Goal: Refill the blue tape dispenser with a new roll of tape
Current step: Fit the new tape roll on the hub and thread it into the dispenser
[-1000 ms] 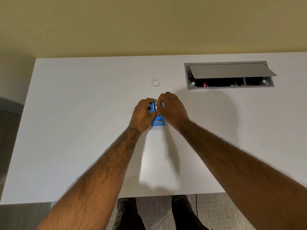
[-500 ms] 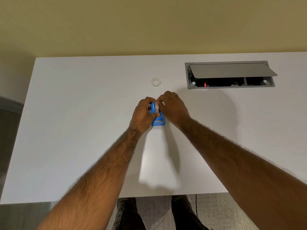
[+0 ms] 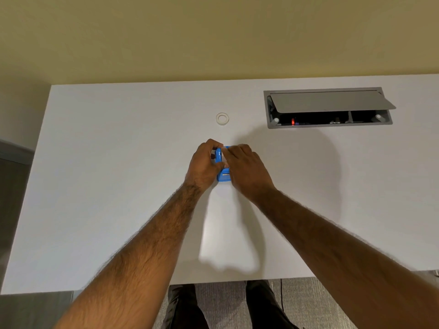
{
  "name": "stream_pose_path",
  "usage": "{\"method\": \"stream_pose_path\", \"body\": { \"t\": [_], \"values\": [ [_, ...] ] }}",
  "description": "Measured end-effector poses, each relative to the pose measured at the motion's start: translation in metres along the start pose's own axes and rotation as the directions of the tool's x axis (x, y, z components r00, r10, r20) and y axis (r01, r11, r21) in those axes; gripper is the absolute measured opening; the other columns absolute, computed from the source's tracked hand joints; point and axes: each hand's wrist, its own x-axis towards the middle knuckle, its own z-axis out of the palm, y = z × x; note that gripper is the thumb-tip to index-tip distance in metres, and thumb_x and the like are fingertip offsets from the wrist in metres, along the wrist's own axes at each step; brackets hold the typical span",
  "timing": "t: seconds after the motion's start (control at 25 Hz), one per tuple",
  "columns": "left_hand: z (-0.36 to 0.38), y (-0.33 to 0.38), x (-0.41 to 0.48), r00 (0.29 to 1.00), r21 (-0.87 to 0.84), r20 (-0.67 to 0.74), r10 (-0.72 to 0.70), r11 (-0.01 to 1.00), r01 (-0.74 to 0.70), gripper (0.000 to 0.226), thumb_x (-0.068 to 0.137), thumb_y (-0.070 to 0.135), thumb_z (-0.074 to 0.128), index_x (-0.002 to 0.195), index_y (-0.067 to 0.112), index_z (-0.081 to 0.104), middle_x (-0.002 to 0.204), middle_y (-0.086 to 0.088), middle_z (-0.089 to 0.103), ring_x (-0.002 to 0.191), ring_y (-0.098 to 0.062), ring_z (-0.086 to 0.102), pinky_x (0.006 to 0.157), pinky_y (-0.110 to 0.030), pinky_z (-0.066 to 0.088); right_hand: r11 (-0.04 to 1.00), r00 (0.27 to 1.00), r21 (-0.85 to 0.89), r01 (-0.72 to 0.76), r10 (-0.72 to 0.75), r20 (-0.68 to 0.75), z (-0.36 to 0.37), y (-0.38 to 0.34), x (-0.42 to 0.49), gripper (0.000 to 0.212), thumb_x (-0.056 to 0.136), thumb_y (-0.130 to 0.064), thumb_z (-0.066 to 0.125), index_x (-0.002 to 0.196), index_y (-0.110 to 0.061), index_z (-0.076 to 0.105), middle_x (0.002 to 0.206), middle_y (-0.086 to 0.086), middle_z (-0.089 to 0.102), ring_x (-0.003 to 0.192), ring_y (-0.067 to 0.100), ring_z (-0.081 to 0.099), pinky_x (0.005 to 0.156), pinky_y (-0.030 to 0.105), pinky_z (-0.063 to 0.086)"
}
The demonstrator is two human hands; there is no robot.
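Observation:
A small blue tape dispenser stands on the white table, its cutter end towards me. My left hand grips its left side. My right hand covers its right side, fingertips pinching a whitish roll of tape set in the top of the dispenser. Most of the roll is hidden by my fingers. Farther back, a small white ring, an empty tape core or a spare roll, lies flat on the table.
A grey recessed cable box with its lid propped open sits in the table at the back right. A yellow wall runs behind the table. My legs and grey carpet show below the near edge.
Both hands stay on the dispenser. My right fingers have shifted slightly over the roll, covering more of it; the dispenser has barely moved.

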Motion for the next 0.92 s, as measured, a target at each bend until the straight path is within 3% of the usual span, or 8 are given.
{"method": "stream_pose_path", "body": {
  "t": [0.24, 0.48, 0.64, 0.92],
  "values": [
    [0.004, -0.004, -0.001, 1.000, -0.010, -0.011, 0.016, 1.000, -0.016, 0.039, 0.080, 0.011, 0.076, 0.114, 0.017, 0.058, 0.112, -0.001, 0.063, 0.099, -0.019, 0.061, 0.089, -0.032, 0.054, 0.998, 0.997, 0.002, -0.067, 0.066, 0.036, -0.009, -0.004, 0.021, 0.026, 0.089, -0.014, 0.060, 0.115, -0.010, 0.058, 0.113, 0.008, 0.059, 0.108, 0.024, 0.051, 0.086, 0.036, 0.052],
    [-0.003, -0.012, -0.002, 1.000, -0.071, 0.001, -0.004, 0.997, 0.004, 0.045, 0.083, 0.022, 0.076, 0.125, 0.022, 0.062, 0.118, 0.002, 0.064, 0.104, -0.013, 0.061, 0.093, -0.022, 0.049, 1.000, 1.000, -0.010, -0.012, 0.012, 0.006, -0.009, 0.002, 0.013, 0.025, 0.087, -0.013, 0.061, 0.111, -0.008, 0.061, 0.109, 0.009, 0.061, 0.105, 0.026, 0.052, 0.082, 0.036, 0.053],
    [-0.005, -0.010, 0.002, 0.999, -0.057, 0.026, -0.024, 0.998, 0.026, 0.044, 0.082, 0.018, 0.076, 0.124, 0.022, 0.063, 0.116, 0.005, 0.063, 0.101, -0.011, 0.060, 0.085, -0.008, 0.044, 1.000, 1.000, -0.009, -0.027, 0.027, -0.003, -0.008, 0.001, 0.012, 0.028, 0.085, -0.011, 0.063, 0.112, -0.008, 0.061, 0.109, 0.009, 0.062, 0.105, 0.027, 0.053, 0.082, 0.037, 0.053],
    [-0.001, -0.009, -0.001, 1.000, -0.019, 0.014, 0.022, 1.000, -0.022, 0.045, 0.081, 0.012, 0.075, 0.123, 0.020, 0.061, 0.115, 0.002, 0.062, 0.100, -0.014, 0.058, 0.092, -0.025, 0.050, 0.995, 0.992, -0.033, -0.096, 0.098, 0.082, -0.015, -0.004, 0.027, 0.027, 0.089, -0.016, 0.059, 0.116, -0.012, 0.058, 0.116, 0.005, 0.057, 0.113, 0.023, 0.047, 0.088, 0.035, 0.050]
  ]
}}
